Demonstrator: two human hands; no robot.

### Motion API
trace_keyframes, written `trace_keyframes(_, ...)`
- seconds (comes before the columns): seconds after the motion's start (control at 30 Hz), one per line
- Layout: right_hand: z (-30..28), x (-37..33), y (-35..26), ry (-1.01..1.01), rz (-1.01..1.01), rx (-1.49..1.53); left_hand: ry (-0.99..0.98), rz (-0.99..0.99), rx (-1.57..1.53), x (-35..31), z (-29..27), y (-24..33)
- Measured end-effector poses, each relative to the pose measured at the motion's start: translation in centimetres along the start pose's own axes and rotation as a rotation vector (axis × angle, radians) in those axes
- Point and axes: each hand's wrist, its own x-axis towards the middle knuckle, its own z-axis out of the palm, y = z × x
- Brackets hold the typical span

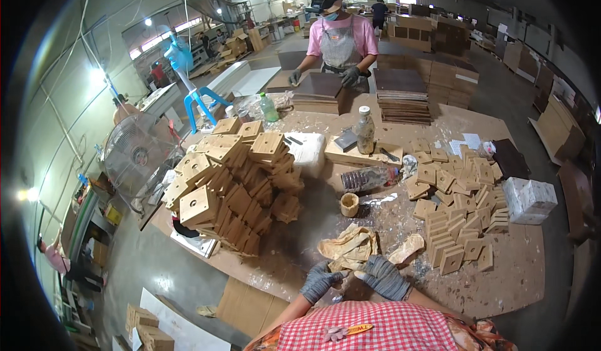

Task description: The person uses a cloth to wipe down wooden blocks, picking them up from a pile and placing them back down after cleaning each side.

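A stained tan rag [348, 246] lies crumpled on the near part of the worktable [382, 224]. My left hand [322, 282], in a grey knit glove, is closed at the rag's near left edge, fingers curled. My right hand [384, 278], gloved alike, pinches the near right edge of the same rag. Just right of it is a pale crumpled cloth [407, 249]. Beyond the rag stands a small brown cup [349, 205]. A tall pile of square wooden blocks with centre holes [235, 182] rises on the left, and more such blocks [460, 198] are spread on the right.
A plastic bottle [368, 179] lies on its side near an upright bottle [364, 130]. A wrapped white block [529, 201] sits at the right edge. Across the table, a gloved co-worker [341, 44] stands behind stacked dark panels [402, 96]. A fan [139, 154] stands left.
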Motion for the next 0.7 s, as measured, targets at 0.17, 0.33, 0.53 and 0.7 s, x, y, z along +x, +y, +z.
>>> trace_keyframes(0.17,-2.0,3.2,3.6,0.171,0.167,0.243,0.089,-0.022,-0.145,1.7,-1.0,-0.8)
trace_keyframes(0.33,-0.2,11.0,9.9,0.372,0.203,0.121,0.124,0.016,-0.131,1.9,-1.5,-1.0)
trace_keyframes(0.53,4.8,15.6,15.5,0.092,0.456,-0.17,0.116,-0.03,-0.164,3.0,-0.2,-1.0)
trace_keyframes(0.7,0.7,12.4,8.3,0.303,0.476,-0.149,0.174,0.055,-0.212,2.0,-0.1,0.2)
